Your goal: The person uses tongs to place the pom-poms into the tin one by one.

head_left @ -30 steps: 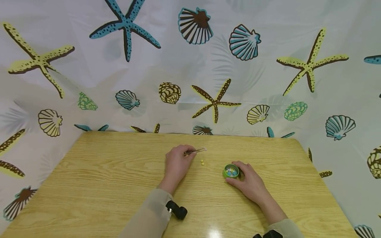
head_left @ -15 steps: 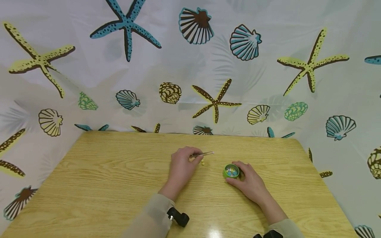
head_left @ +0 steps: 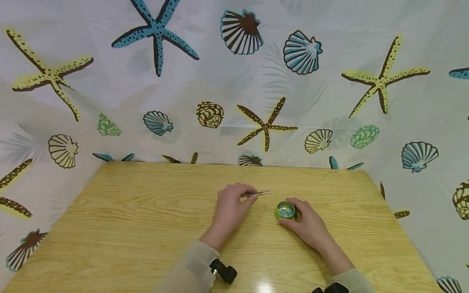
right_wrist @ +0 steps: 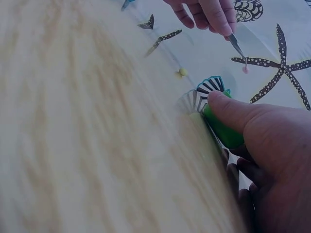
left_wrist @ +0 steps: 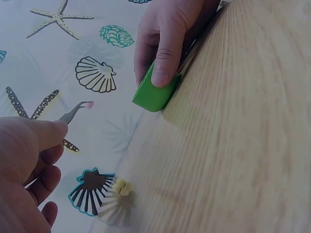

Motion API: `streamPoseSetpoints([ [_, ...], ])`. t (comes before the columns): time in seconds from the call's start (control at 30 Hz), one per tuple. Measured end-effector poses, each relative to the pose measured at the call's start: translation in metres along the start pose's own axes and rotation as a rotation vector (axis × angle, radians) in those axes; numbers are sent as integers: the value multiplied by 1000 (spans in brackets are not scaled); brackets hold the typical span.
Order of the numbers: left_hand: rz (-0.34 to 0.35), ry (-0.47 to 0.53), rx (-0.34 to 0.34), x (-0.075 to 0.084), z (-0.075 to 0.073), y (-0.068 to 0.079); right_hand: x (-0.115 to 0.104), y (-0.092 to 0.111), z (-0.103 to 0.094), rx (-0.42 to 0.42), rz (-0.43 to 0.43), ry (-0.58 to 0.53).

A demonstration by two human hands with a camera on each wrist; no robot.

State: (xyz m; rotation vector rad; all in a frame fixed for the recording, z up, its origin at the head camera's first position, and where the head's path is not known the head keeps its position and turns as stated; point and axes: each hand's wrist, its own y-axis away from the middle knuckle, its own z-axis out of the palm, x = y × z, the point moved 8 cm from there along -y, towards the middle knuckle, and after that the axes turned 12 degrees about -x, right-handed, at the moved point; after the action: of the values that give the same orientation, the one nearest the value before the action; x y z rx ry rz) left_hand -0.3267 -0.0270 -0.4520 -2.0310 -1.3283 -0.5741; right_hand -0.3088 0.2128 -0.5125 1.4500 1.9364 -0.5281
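Observation:
My left hand (head_left: 233,209) pinches slim metal tweezers (head_left: 261,193) between thumb and fingers. At their curved tip a small pink bead (left_wrist: 89,105) is caught, above the table and to the left of a small round green tin (head_left: 279,216). Thumb and fingers of my right hand (head_left: 309,228) grip that tin from its right side as it stands upright on the table. Inside it lie several small blue, yellow and pale beads (head_left: 285,211). A few yellow beads (left_wrist: 122,187) rest on the tabletop; in the head view the left hand hides them.
The light wooden table (head_left: 146,211) stretches out under both hands. Behind it and along its sides hangs a white cloth (head_left: 183,89) printed with starfish and shells. A black camera (head_left: 224,272) sits on the left wrist.
The left hand has moved right and slightly toward the person, bringing the tweezers and pink bead closer to the green tin and covering the yellow beads. My right hand has stayed put.

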Motion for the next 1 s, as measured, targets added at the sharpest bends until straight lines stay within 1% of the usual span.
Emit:
streamPoseSetpoints([
  [0.17,13,6,-12,3,3,0,-3,-1,1,3,-2,-8],
  [0.37,54,0,-34,10,7,1,-6,-9,4,2,-18,-6],
  [0.53,67,-9,-53,12,11,3,-7,-13,6,-4,-8,-11],
  [0.83,84,-48,-101,10,25,2,-7,-13,7,0,-14,1],
  [1.0,84,-64,-115,9,30,2,-6,-12,7,-1,-14,5],
])
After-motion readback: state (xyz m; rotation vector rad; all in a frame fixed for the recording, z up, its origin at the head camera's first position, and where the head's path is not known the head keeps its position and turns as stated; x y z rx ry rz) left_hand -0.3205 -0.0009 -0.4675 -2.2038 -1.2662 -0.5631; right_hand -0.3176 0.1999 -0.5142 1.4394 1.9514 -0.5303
